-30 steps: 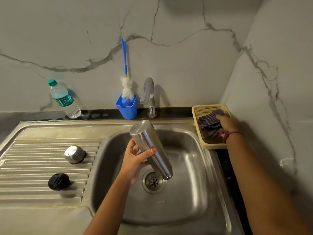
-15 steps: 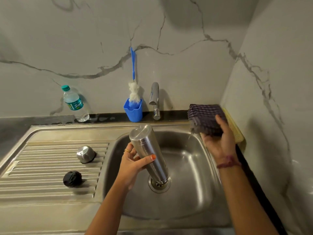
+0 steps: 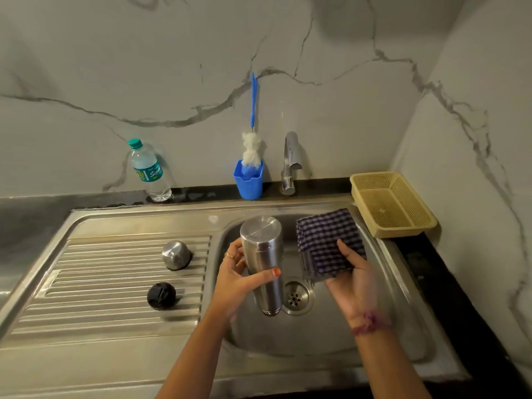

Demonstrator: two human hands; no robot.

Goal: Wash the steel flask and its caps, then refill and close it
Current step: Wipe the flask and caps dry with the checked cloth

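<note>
Bench (image 3: pixel 86 364): steel top with a ribbed drainboard on the far side of the left grip, away from the basin.
Sink (image 3: pixel 331 341): steel basin under both hands; its drain (image 3: pixel 296 298) sits just right of the flask's lower end.
Basket (image 3: pixel 394 205): yellow perforated plastic, on the sink's rim beyond and right of the right grip.
Left hand (image 3: pixel 239 280): grip wrapped round the flask's middle, thumb across the front, fingers behind.
Right hand (image 3: pixel 351 280): palm up, grip holding the folded cloth, thumb lying on top of it.
Flask (image 3: pixel 263 254): steel, upside down, base toward the camera, open end low over the basin near the drain; slightly tilted.
Cloth (image 3: pixel 325 240): dark blue-and-white check, folded, just right of the flask and apart from it.
Water bottle (image 3: pixel 148 171): clear plastic, green cap, upright at the wall, well left of the left grip.
Brush (image 3: pixel 252 139): blue handle, white head, standing in a blue cup (image 3: pixel 249 184) at the wall beyond the flask.
Tap (image 3: pixel 290 162): chrome, beyond the two grips, right of the cup.
Steel cap (image 3: pixel 176 254): dome up on the drainboard, left of the left grip.
Black cap (image 3: pixel 161 295): on the drainboard, nearer than the steel cap, apart from it.
</note>
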